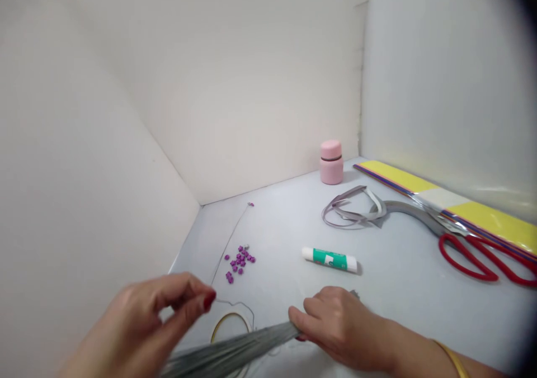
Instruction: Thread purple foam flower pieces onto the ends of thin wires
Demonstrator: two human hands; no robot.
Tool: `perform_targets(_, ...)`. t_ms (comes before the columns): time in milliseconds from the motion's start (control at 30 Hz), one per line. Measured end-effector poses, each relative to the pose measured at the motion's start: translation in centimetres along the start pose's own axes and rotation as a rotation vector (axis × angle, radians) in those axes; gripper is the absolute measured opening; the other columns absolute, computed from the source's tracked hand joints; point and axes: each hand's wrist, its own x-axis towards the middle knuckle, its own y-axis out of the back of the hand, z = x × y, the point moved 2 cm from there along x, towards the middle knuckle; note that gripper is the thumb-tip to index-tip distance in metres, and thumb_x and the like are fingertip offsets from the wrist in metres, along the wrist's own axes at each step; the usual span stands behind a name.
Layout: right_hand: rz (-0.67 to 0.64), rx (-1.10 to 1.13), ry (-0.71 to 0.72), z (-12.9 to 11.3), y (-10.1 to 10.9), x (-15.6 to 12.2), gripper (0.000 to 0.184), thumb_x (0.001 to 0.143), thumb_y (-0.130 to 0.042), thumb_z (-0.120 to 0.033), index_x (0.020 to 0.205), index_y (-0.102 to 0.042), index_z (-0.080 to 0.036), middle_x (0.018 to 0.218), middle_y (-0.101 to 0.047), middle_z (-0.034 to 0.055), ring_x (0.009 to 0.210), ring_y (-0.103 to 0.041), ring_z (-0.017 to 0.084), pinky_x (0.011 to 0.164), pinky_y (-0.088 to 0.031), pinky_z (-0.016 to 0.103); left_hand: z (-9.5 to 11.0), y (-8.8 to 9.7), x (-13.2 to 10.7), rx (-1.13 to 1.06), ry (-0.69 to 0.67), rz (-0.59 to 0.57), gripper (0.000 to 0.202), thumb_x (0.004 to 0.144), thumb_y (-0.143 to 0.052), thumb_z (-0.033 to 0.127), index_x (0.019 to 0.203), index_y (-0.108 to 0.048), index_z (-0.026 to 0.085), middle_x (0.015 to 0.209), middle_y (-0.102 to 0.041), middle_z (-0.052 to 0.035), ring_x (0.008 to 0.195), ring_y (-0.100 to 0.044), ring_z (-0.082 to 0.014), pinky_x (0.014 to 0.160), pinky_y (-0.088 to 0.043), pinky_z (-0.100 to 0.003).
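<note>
My right hand [342, 325] is closed around the end of a bundle of thin grey wires [226, 353] that lies low across the front of the table. My left hand [155, 316] pinches finger and thumb together at the end of a single thin wire [229, 241], which runs away from me to one purple bead at its far tip. A small heap of purple beads [239, 259] lies beside that wire. A roll of thin tape [230, 323] sits between my hands, partly under the bundle.
A green and white glue stick [329, 259] lies mid-table. Red-handled scissors [465, 238], loose grey ribbon strips [354, 209] and a pack of coloured paper [453, 202] are at the right. A pink jar [331, 162] stands by the back wall. White walls enclose the table.
</note>
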Motion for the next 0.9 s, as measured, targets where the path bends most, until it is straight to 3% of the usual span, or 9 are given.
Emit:
perform_targets(100, 0.013, -0.041, 0.087, 0.1, 0.6, -0.3, 0.022, 0.092, -0.035, -0.025, 0.096, -0.055, -0.017, 0.054, -0.057, 0.0006, 0.043, -0.044, 0.013, 0.046, -0.024, 0.029, -1.8, 1.3, 2.1, -0.220, 0.213, -0.238, 0.022, 0.066, -0.065, 0.040, 0.055, -0.065, 0.021, 0.054, -0.063, 0.0012, 0.055, -0.055, -0.0131, 0.053, -0.043, -0.018)
perform_targets(133, 0.005, -0.048, 0.096, 0.3, 0.7, -0.3, 0.023, 0.092, -0.034, -0.024, 0.097, -0.055, -0.017, 0.054, -0.057, 0.0008, 0.043, -0.045, 0.013, 0.047, -0.025, 0.029, -2.8, 1.6, 2.4, -0.321, 0.280, -0.242, 0.021, 0.070, -0.063, 0.037, 0.058, -0.064, 0.020, 0.057, -0.064, 0.0012, 0.057, -0.055, -0.0115, 0.055, -0.043, -0.016)
perform_targets(233, -0.029, 0.000, 0.049, 1.2, 0.5, -0.4, 0.025, 0.092, -0.032, -0.022, 0.095, -0.055, -0.016, 0.057, -0.058, 0.0027, 0.046, -0.047, 0.014, 0.048, -0.026, 0.029, -6.0, 2.5, 2.3, -0.606, 0.483, -0.080, 0.008, 0.071, -0.065, 0.026, 0.070, -0.063, 0.018, 0.074, -0.071, -0.0034, 0.069, -0.062, -0.0129, 0.065, -0.049, -0.019)
perform_targets(333, -0.062, 0.229, -0.128, 2.1, -0.6, -0.4, 0.025, 0.091, -0.030, -0.020, 0.088, -0.054, -0.017, 0.061, -0.058, 0.0038, 0.052, -0.051, 0.015, 0.050, -0.030, 0.027, -8.8, 4.0, 1.6, -0.799, 0.515, 0.220, 0.007, 0.072, -0.061, 0.017, 0.078, -0.058, 0.019, 0.086, -0.071, -0.0067, 0.082, -0.065, -0.0162, 0.076, -0.051, -0.028)
perform_targets(433, -0.065, 0.545, -0.356, 2.6, -1.7, -0.5, 0.024, 0.092, -0.031, -0.026, 0.084, -0.053, -0.020, 0.065, -0.056, 0.0022, 0.056, -0.050, 0.015, 0.053, -0.033, 0.025, -10.4, 5.9, 1.1, -0.657, 0.361, 0.405, 0.005, 0.078, -0.049, 0.017, 0.079, -0.051, 0.022, 0.070, -0.065, 0.0034, 0.067, -0.063, -0.0092, 0.073, -0.050, -0.025)
perform_targets(533, -0.037, 0.772, -0.517, 2.7, -2.4, -0.4, 0.027, 0.092, -0.031, -0.036, 0.087, -0.054, -0.022, 0.065, -0.051, 0.0006, 0.055, -0.045, 0.014, 0.052, -0.031, 0.026, -11.6, 6.5, 1.3, -0.403, 0.255, 0.418, 0.004, 0.080, -0.047, 0.022, 0.083, -0.049, 0.024, 0.054, -0.054, 0.0099, 0.053, -0.054, -0.0079, 0.062, -0.047, -0.020)
perform_targets(700, -0.091, 1.082, -0.673, 1.8, -3.1, 0.2, 0.038, 0.087, -0.035, -0.051, 0.081, -0.053, -0.019, 0.057, -0.031, -0.0043, 0.049, -0.029, 0.010, 0.046, -0.022, 0.023, -15.0, 2.8, 4.1, -0.016, 0.276, 0.189, 0.009, 0.079, -0.052, 0.023, 0.078, -0.060, 0.019, 0.041, -0.049, 0.0088, 0.041, -0.046, -0.0115, 0.047, -0.037, -0.024)
perform_targets(800, -0.155, 1.379, -0.841, 0.9, -3.8, 0.4, 0.046, 0.082, -0.036, -0.061, 0.083, -0.051, -0.018, 0.048, -0.022, -0.0090, 0.040, -0.015, 0.007, 0.037, -0.013, 0.021, -17.7, -0.2, 6.5, 0.138, 0.285, 0.133, 0.015, 0.082, -0.053, 0.027, 0.088, -0.059, 0.015, 0.072, -0.062, 0.0014, 0.061, -0.058, -0.0133, 0.062, -0.046, -0.032)
perform_targets(900, -0.190, 1.611, -0.961, 0.3, -4.4, 0.3, 0.048, 0.078, -0.037, -0.065, 0.086, -0.049, -0.019, 0.042, -0.024, -0.0121, 0.033, -0.007, 0.004, 0.032, -0.008, 0.019, -18.8, -2.2, 8.0, 0.203, 0.268, 0.113, 0.022, 0.081, -0.055, 0.026, 0.100, -0.057, 0.015, 0.100, -0.061, -0.0051, 0.087, -0.059, -0.0200, 0.079, -0.045, -0.044)
